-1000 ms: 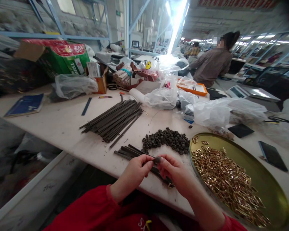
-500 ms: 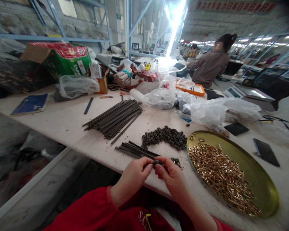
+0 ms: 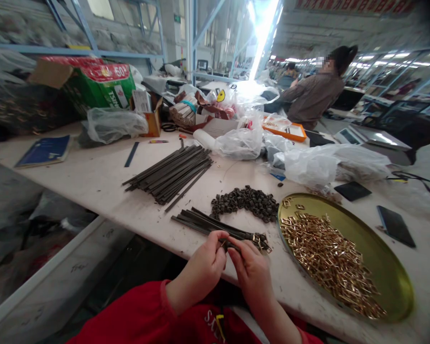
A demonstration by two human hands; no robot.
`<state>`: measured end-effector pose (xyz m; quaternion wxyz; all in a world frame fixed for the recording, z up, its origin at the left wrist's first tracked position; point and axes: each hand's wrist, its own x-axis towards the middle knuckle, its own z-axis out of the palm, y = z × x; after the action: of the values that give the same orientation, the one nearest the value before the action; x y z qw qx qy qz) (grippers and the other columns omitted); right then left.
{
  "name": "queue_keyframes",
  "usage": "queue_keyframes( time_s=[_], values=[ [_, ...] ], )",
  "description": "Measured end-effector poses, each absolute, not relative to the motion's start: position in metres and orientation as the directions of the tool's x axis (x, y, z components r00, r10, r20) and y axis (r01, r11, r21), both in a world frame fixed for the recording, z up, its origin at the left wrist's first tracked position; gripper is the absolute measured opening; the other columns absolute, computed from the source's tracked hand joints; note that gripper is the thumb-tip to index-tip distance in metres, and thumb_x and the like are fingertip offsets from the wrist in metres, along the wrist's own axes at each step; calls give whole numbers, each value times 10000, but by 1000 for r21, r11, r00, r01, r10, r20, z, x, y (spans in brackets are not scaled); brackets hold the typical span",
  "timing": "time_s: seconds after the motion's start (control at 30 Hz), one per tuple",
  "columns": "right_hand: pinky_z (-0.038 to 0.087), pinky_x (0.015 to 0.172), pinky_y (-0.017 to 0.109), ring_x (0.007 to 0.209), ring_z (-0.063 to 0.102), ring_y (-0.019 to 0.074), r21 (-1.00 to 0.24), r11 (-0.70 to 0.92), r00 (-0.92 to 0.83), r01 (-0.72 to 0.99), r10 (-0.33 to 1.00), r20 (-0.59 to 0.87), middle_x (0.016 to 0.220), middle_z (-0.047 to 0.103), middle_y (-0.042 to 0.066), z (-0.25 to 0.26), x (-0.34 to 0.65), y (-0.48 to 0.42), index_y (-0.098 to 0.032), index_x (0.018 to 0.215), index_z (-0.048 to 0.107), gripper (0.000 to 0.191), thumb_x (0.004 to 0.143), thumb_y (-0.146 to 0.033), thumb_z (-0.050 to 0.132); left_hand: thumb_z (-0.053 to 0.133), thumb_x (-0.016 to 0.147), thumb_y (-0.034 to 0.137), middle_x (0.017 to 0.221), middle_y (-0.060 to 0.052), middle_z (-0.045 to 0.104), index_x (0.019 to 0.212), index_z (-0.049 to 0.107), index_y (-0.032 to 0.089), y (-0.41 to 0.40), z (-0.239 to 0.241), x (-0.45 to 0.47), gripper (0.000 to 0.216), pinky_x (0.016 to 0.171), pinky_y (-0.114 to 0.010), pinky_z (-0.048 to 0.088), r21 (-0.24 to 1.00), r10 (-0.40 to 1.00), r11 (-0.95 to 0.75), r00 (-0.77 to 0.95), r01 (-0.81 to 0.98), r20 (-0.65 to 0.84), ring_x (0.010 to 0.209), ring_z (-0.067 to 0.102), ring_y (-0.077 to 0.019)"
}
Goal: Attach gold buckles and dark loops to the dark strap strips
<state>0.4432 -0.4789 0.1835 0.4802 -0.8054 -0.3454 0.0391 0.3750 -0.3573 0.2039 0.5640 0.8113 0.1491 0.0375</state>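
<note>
My left hand (image 3: 205,265) and my right hand (image 3: 249,270) meet at the table's near edge, fingertips pinched together on a small dark piece (image 3: 226,245) that I cannot make out well. Just beyond them lies a short bundle of dark strips (image 3: 211,223) with gold buckles at its right end (image 3: 261,240). A heap of small dark loops (image 3: 247,202) sits behind that. To the right is a round gold tray (image 3: 387,248) filled with several gold buckles (image 3: 329,260). A bigger pile of long dark strips (image 3: 172,173) lies farther left.
Clear plastic bags (image 3: 326,165), two dark phones (image 3: 396,219), a blue notebook (image 3: 45,150), a green carton (image 3: 100,86) and an orange tray (image 3: 284,130) crowd the white table (image 3: 93,184). A person in brown (image 3: 313,98) works at the far right.
My hands have drawn slightly closer to me and the fingertips have come tighter together. The buckle end of the short strip bundle now shows to the right of my right hand.
</note>
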Motion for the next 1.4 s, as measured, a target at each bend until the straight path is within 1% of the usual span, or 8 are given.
queue_keyframes(
  time_s=[0.13,0.27,0.43,0.63,0.77,0.93,1.13,1.4],
  values=[
    [442,606,277,673,545,165,-936,-205,826,287,548,133,738,597,45,186,438,-480,-186,972,659,393,905,-393,333,295,854,130,621,42,492,1147,379,142,-355,204,372,305,616,-250,395,947,237,-255,963,193,-132,606,493,-128],
    [390,498,223,533,450,108,-991,-76,871,-112,472,-135,636,523,-22,188,440,-478,-185,894,642,290,763,-440,597,308,866,145,665,31,529,1197,356,142,-354,209,367,334,656,-256,408,952,149,-269,983,147,-110,628,502,-126],
    [463,649,264,700,551,134,-880,22,649,-474,684,-333,867,609,16,185,432,-481,-236,1124,577,421,758,-440,613,338,872,147,1024,-75,598,1271,313,142,-354,211,362,399,834,-275,407,977,76,-185,992,110,-98,903,556,-145],
    [481,776,335,936,564,226,-979,-55,761,-198,620,-188,1019,625,62,179,419,-484,-223,990,650,324,756,-442,605,413,856,207,812,-20,600,1274,316,145,-352,198,361,434,653,-244,435,954,169,-183,964,236,-206,722,568,-138],
    [504,720,330,812,599,205,-972,-17,806,-233,556,-203,896,646,53,181,416,-483,-203,1016,602,374,730,-443,627,421,859,297,643,37,526,1122,433,127,-352,198,358,313,493,-210,376,950,167,-151,954,275,-249,527,488,-104],
    [461,566,255,594,553,137,-943,-2,800,-333,529,-283,648,587,-17,183,416,-482,-191,930,548,353,707,-450,639,422,847,259,742,-3,559,886,521,128,-356,204,352,169,588,-222,414,964,150,-118,964,239,-221,639,503,-111],
    [364,483,207,547,468,105,-986,-126,752,-113,638,-167,629,519,-34,181,421,-492,-190,791,531,259,744,-437,593,503,800,243,787,-18,593,841,555,132,-355,205,348,130,660,-248,424,957,132,-142,963,252,-234,729,530,-136],
    [213,406,186,409,293,66,-926,-48,721,-375,613,-324,478,365,-101,176,421,-497,-211,772,425,306,769,-493,544,607,734,275,739,-23,625,895,534,107,-351,204,348,244,570,-221,416,881,1,207,900,425,-435,602,546,-100]
  ],
)
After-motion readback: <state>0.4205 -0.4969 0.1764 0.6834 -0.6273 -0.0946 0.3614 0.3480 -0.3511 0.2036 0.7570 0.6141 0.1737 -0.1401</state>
